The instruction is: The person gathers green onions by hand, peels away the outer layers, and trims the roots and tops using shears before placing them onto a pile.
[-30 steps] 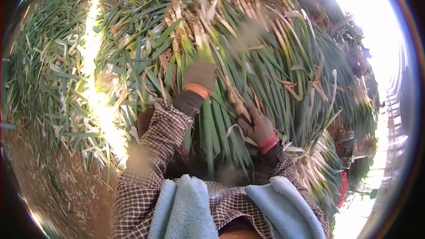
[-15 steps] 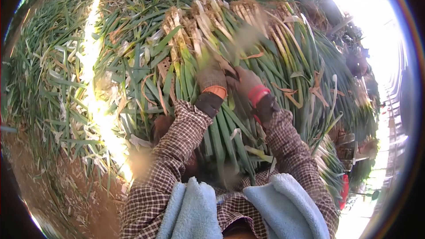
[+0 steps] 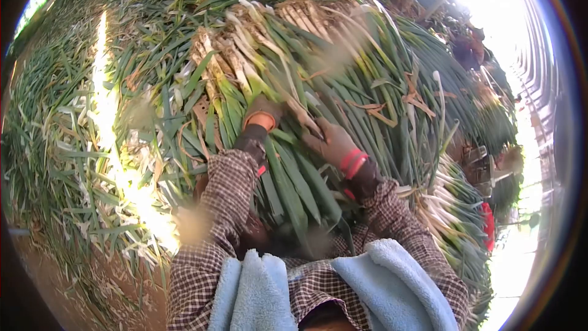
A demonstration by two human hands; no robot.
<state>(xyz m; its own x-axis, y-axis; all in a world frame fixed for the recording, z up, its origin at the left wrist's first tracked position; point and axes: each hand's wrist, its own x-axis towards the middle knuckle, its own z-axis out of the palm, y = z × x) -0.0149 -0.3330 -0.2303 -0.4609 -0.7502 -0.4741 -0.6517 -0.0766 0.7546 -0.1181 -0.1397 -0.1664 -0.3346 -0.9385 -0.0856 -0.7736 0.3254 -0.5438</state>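
In gloves with orange and red cuffs, both my hands work over a pile of long green onions. My left hand [image 3: 267, 110] is closed around the leafy part of a green onion [image 3: 251, 83], whose pale root end points away from me. Just to its right, my right hand [image 3: 334, 144] has its fingers pinched on the near end of a pale brownish strip [image 3: 303, 114], seemingly an outer leaf. Long green leaves [image 3: 294, 178] hang from beneath my hands toward my lap. The left fingertips are partly hidden.
Rooty green onions [image 3: 303, 15] lie in rows ahead. Loose leaf scraps [image 3: 67, 129] cover the ground at left. Cleaner white-stemmed onions [image 3: 441, 202] are stacked at right, near a red object [image 3: 488, 227]. A blue towel [image 3: 398, 276] hangs over my chest.
My hands have moved apart, the left going left and the right coming lower, nearer to me. A pale strip now stretches up and left from my right fingers. The camera view has shifted slightly.
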